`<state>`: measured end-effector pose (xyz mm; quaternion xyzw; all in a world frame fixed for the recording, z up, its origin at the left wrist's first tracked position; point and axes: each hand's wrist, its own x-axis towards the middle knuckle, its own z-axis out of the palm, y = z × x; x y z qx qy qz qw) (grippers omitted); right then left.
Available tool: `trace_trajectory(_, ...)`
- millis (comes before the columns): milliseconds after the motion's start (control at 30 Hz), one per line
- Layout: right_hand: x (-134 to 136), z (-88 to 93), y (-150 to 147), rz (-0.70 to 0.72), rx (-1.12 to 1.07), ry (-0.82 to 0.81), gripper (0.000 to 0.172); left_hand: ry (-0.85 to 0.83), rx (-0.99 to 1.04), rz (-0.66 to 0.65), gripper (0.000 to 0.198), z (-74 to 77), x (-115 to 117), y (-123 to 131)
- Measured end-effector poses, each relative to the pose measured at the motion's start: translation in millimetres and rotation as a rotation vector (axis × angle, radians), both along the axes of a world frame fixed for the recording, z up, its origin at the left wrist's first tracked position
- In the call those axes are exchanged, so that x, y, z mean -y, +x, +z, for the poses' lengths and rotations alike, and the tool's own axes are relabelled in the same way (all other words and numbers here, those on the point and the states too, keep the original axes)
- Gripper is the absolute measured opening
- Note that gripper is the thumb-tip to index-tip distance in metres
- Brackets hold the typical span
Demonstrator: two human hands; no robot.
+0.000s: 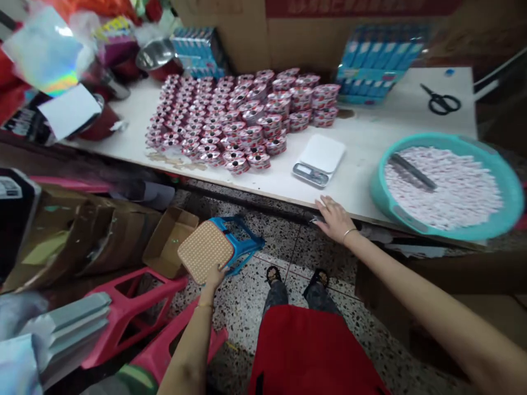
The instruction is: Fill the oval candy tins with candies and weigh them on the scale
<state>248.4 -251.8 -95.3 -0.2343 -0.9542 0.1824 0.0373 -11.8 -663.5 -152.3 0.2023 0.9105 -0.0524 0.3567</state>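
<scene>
My left hand [215, 276] grips the near edge of a tilted blue stool [230, 247] with a beige woven seat, low over the speckled floor. My right hand [334, 218] lies flat with fingers spread on the front edge of the white table [362, 164], just below a small white kitchen scale [319, 159]. Several rows of small round red-and-white tins [242, 112] are stacked on the table behind the scale. My feet and a red garment show at the bottom.
A teal basin [447, 186] of small white pieces with a dark stick sits at the right. Black scissors [442, 101] lie far right. Blue packs [376, 60] line the back. Pink stools [135, 312] and cardboard boxes [168, 247] crowd the floor at left.
</scene>
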Motion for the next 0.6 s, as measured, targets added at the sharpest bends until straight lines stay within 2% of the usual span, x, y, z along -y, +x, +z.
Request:
trace_trajectory(67, -15.5, -20.2, -20.8, 0.093, 0.055, 0.106, 0.068, 0.028, -0.113, 0.052, 0.049, -22.0, 2.0, -35.9)
trace_trajectory(167, -29.8, -47.0, -23.3, 0.234, 0.049, 0.168, 0.074, 0.083, -0.246, 0.085, 0.064, -50.7, -2.5, -96.8)
trace_trajectory(233, -35.5, -58.6, -18.0, 0.287, 0.022, 0.180, 0.075, 0.092, -0.310, 0.110, 0.070, -69.2, -7.7, -136.2)
trace_trajectory(333, -41.1, -67.4, -11.3, 0.272, -0.018, 0.177, 0.070, 0.065, -0.350, 0.149, 0.075, -95.4, -16.9, -181.3)
trace_trajectory(400, -42.6, -68.2, -9.4, 0.240, -0.026, 0.170, 0.066, 0.038, -0.338, 0.169, 0.079, -108.8, -24.1, -197.4)
trace_trajectory(467, -42.0, -65.8, -10.4, 0.233, -0.002, 0.178, 0.068, 0.013, -0.326, 0.183, 0.082, -116.3, -32.1, -201.3)
trace_trajectory(533, -40.0, -62.1, -14.0, 0.250, 0.047, 0.191, 0.075, 0.002, -0.324, 0.179, 0.084, -117.7, -42.0, -193.7)
trace_trajectory(600, -38.4, -58.8, -18.7, 0.267, 0.088, 0.190, 0.081, 0.010, -0.309, 0.141, 0.083, -114.5, -55.7, -175.1)
